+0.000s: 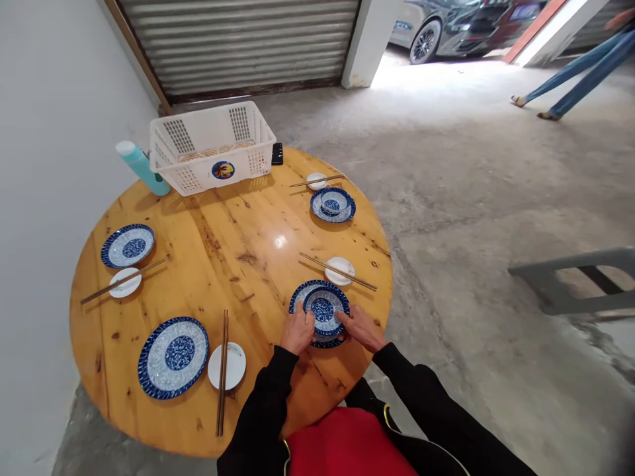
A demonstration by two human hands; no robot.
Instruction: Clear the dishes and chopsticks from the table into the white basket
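Bench: round wood top, place settings w/ plates, saucers, chopsticks.
Plate: blue-white, near edge.
Bowl: sits on plate; keep centred, level.
Left hand: grips bowl rim.
Right hand: grips opposite rim.

Sunlit concrete floor, shuttered wall

Both hands on the blue bowl: left hand at its near-left rim, right hand at its right, bowl sitting on a blue plate, chopsticks just beyond.
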